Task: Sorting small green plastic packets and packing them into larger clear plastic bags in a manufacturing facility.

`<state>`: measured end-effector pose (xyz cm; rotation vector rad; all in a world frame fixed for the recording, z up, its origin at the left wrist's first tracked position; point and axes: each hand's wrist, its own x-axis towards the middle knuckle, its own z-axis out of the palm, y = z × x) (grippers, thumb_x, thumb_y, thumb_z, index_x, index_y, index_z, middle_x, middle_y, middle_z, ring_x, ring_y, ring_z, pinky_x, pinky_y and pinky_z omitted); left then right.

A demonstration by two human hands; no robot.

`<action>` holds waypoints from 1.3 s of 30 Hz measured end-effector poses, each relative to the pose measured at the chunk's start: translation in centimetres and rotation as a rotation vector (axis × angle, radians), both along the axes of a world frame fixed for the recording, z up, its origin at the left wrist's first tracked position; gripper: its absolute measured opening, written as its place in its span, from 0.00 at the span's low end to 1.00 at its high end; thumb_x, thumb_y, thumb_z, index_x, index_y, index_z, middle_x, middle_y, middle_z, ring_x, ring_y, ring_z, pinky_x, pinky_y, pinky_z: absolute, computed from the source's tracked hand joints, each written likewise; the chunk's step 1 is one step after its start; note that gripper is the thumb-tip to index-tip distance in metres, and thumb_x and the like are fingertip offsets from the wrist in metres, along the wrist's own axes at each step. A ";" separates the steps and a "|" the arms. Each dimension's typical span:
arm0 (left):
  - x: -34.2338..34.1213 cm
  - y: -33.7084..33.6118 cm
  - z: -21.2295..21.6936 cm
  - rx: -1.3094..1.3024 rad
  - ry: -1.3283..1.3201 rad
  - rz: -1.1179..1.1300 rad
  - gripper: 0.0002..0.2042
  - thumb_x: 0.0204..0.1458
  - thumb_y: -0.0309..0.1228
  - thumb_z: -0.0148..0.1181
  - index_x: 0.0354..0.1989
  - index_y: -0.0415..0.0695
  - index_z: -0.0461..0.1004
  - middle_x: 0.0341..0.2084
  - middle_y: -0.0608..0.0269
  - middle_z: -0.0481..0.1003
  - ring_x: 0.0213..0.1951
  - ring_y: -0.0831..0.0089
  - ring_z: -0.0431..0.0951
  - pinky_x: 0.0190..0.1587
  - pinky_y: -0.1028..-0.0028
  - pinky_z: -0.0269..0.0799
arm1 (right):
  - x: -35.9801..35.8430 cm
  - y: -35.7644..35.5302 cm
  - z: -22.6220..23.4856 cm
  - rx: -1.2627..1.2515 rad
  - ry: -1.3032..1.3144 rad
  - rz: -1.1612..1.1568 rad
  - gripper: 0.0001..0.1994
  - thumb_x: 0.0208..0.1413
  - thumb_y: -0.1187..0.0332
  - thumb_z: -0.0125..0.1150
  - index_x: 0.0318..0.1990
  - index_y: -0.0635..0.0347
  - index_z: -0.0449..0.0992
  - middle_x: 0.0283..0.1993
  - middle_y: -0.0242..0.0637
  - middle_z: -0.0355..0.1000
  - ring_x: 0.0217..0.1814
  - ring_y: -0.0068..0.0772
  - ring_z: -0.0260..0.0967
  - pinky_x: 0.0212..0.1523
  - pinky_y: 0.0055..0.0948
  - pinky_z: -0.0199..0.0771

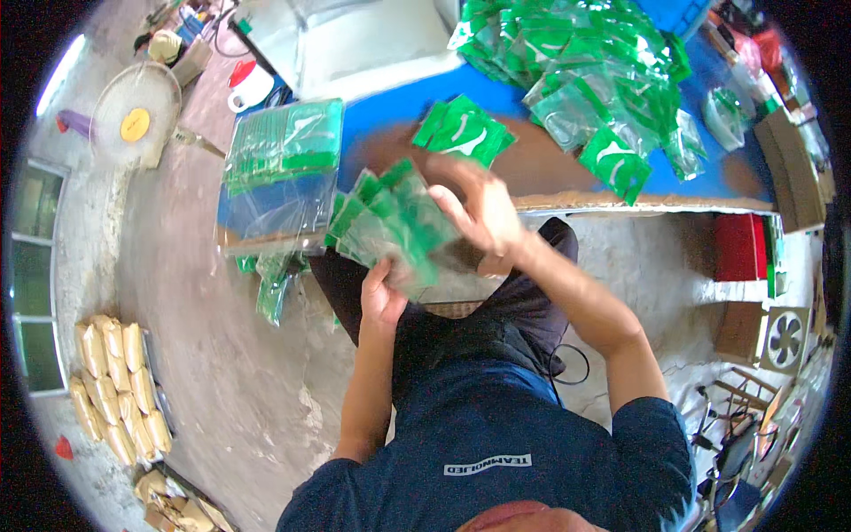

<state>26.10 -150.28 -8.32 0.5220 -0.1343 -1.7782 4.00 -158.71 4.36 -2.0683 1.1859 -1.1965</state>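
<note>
My left hand (383,297) is closed on the lower end of a fanned bunch of green-and-clear plastic packets (390,222), held over my lap at the table's front edge. My right hand (483,213), blurred by motion, is just right of the bunch. Its thumb and fingers look apart, and nothing shows between them. Beyond it, a small pile of green packets (465,129) lies on the table. At the left, neat rows of similar packets (284,142) rest on the tabletop near a clear plastic sheet (277,208).
A big heap of green packets (585,62) covers the table's back right. The blue tabletop (372,115) has a worn brown front. A white machine or tray (372,44) stands at the back, beside a red-and-white jug (252,87). More packets (271,297) hang below the left edge.
</note>
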 end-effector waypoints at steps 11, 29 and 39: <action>-1.3 0.8 2.6 -0.208 0.105 -0.105 0.25 0.54 0.36 0.59 0.60 0.40 0.66 0.56 0.53 0.71 0.58 0.54 0.71 0.62 0.48 0.62 | 0.1 4.3 -1.3 0.272 -0.205 -0.055 0.08 0.58 0.70 0.59 0.42 0.64 0.75 0.36 0.46 0.76 0.40 0.50 0.76 0.41 0.38 0.76; 4.6 -2.2 9.8 -0.427 -1.049 -0.513 0.33 0.31 0.20 0.77 0.52 0.37 0.71 0.45 0.58 0.76 0.47 0.68 0.77 0.44 0.70 0.75 | -4.7 0.2 4.2 0.311 0.152 0.614 0.13 0.53 0.71 0.53 0.45 0.62 0.77 0.37 0.55 0.75 0.37 0.51 0.75 0.39 0.43 0.73; 0.2 -1.5 5.5 -0.091 -0.347 -0.232 0.28 0.44 0.22 0.65 0.57 0.38 0.67 0.52 0.57 0.73 0.53 0.59 0.74 0.60 0.57 0.67 | -18.2 -7.7 -0.3 -0.203 0.470 -0.973 0.38 0.55 0.38 0.54 0.67 0.50 0.59 0.68 0.59 0.52 0.70 0.64 0.48 0.65 0.60 0.49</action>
